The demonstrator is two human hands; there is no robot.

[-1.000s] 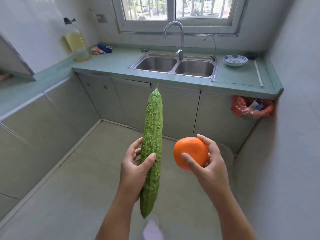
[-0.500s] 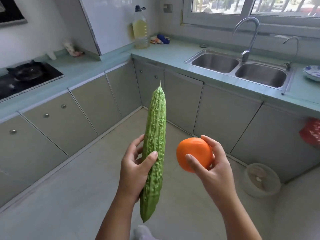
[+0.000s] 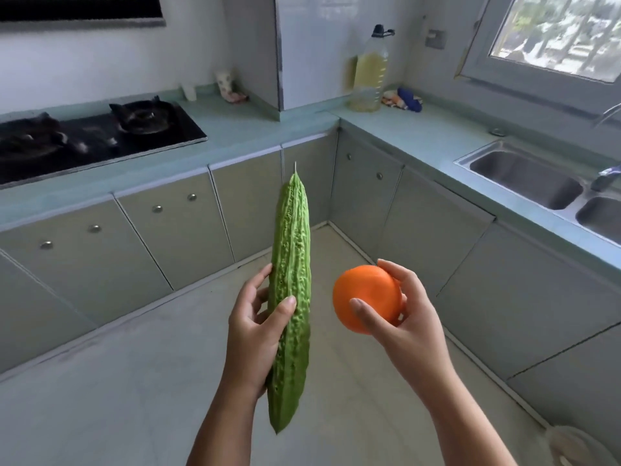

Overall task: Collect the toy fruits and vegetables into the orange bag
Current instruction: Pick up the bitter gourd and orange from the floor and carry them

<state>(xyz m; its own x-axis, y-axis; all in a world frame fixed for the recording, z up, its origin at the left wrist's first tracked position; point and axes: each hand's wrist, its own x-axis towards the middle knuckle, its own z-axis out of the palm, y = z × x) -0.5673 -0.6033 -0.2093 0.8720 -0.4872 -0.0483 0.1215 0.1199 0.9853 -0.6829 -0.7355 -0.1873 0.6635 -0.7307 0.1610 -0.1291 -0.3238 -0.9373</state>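
The left hand (image 3: pixel 250 334) grips a toy bitter gourd (image 3: pixel 291 237) around its lower middle, thumb across the front and fingers curled behind. The gourd stands nearly upright. Its pointed tip rises well above the hand and its lower end hangs below the wrist. Just to the right, the right hand (image 3: pixel 411 327) holds a toy orange (image 3: pixel 364 294) between thumb and curled fingers. A narrow gap separates the orange from the gourd, so the two toys do not touch.

Both hands are in the air over bare tiled floor (image 3: pixel 134 381), which spreads wide to the left of the left hand and beneath both forearms. Ahead of the hands, two runs of cabinet fronts (image 3: pixel 188 237) meet in an inside corner just beyond the gourd's tip and close off the floor on the far and right sides. The countertop (image 3: pixel 255 129) edge runs above them. A gas hob (image 3: pixel 94 136) lies far to the left of the hands, an oil bottle (image 3: pixel 368 75) stands beyond the corner, and a double sink (image 3: pixel 524 176) is set in the counter to the right of the right hand. A pale round object (image 3: pixel 578 449), too cropped to identify, sits on the floor at lower right.
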